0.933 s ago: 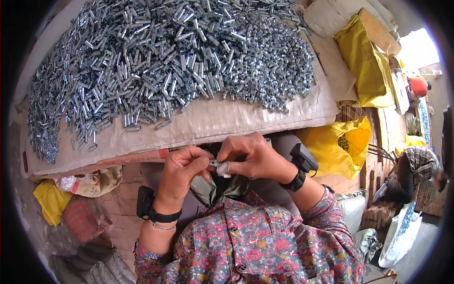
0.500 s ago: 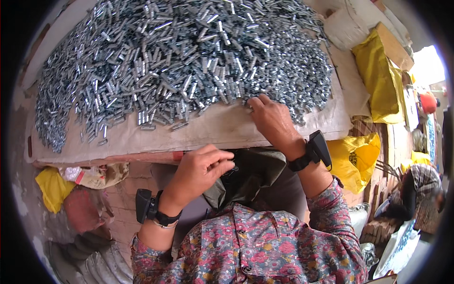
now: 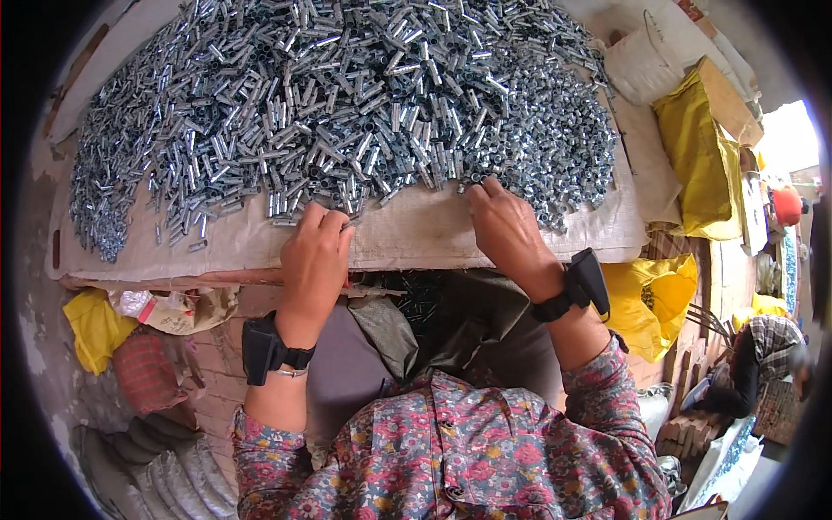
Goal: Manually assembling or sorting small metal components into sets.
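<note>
A wide heap of shiny silver metal tubes (image 3: 338, 113) covers the table, with much shorter metal pieces (image 3: 555, 147) massed at its right side. At the heap's near edge, my left hand (image 3: 314, 260) has its fingers bent and closed on a metal tube (image 3: 349, 223), whose end shows beside the fingertips. My right hand (image 3: 510, 227) rests at the border between the long tubes and the short pieces. Its fingers are pinched together, and what they hold, if anything, is hidden. A dark sheet (image 3: 472, 316) lies across my lap, with dark small pieces in its fold.
The pale cloth-covered table (image 3: 407, 238) ends just before my lap. A yellow sack (image 3: 650, 303) stands open at right, below another yellow bag (image 3: 698, 156). Stacked grey curved pieces (image 3: 165, 459) lie at lower left. Another person (image 3: 763, 364) crouches at far right.
My left hand has moved from above the lap forward and left to the heap's near edge, closing on a tube. My right hand has stayed almost in place.
</note>
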